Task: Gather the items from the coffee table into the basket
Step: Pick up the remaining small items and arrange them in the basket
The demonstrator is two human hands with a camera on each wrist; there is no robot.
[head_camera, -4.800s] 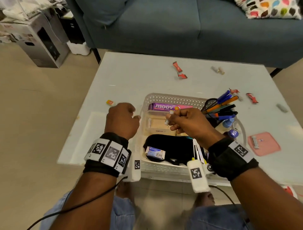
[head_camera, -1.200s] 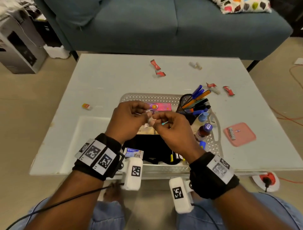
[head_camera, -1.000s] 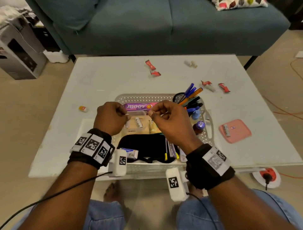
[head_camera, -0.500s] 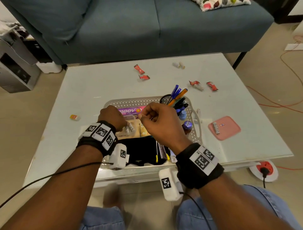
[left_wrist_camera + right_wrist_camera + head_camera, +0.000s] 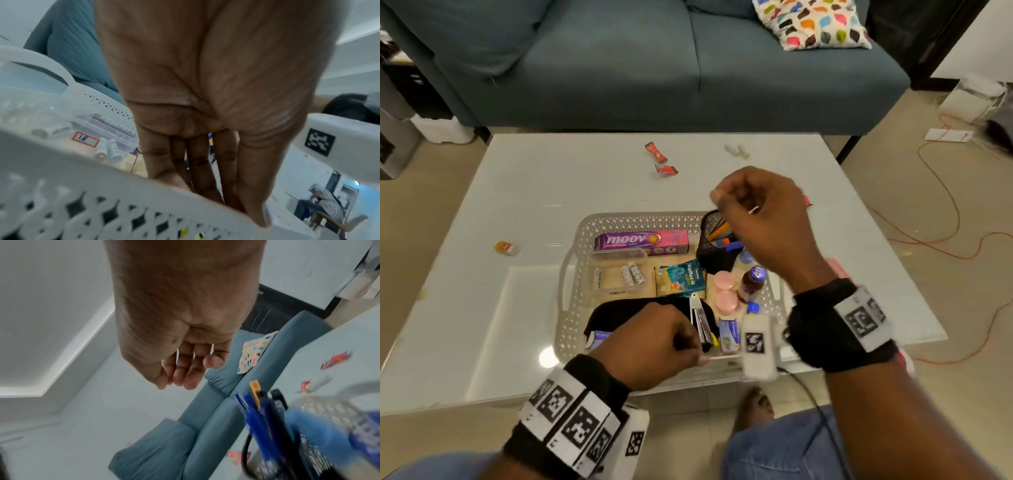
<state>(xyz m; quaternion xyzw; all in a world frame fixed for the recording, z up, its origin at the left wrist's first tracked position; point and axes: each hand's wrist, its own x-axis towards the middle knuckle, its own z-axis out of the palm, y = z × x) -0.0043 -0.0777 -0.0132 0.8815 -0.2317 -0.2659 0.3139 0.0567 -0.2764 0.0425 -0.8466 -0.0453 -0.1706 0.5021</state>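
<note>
The white lattice basket (image 5: 640, 219) stands on the pale coffee table (image 5: 534, 178), holding a moov box (image 5: 642, 241), a clear tub of small white tubes (image 5: 619, 274), a teal sachet (image 5: 686, 277), a black pen holder (image 5: 714, 246) and a black pouch (image 5: 619, 315). My left hand (image 5: 654, 342) hangs at the near rim (image 5: 102, 203), its fingers (image 5: 201, 170) reaching down inside and holding nothing. My right hand (image 5: 756, 212) hovers above the pen holder with loosely curled, empty fingers (image 5: 185, 374). Red wrappers (image 5: 661, 161), small white tubes (image 5: 736, 150) and an orange eraser (image 5: 506, 247) lie loose on the table.
A blue sofa (image 5: 619, 68) with a patterned cushion (image 5: 811, 20) runs behind the table. An orange cable (image 5: 945, 222) trails on the floor at the right. Another red wrapper (image 5: 806, 202) and a pink thing (image 5: 837, 269) are mostly hidden behind my right arm.
Both hands pinched small items over the basket a second ago. Now the left hand has drawn back to the near rim and the right has risen toward the far right, both empty.
</note>
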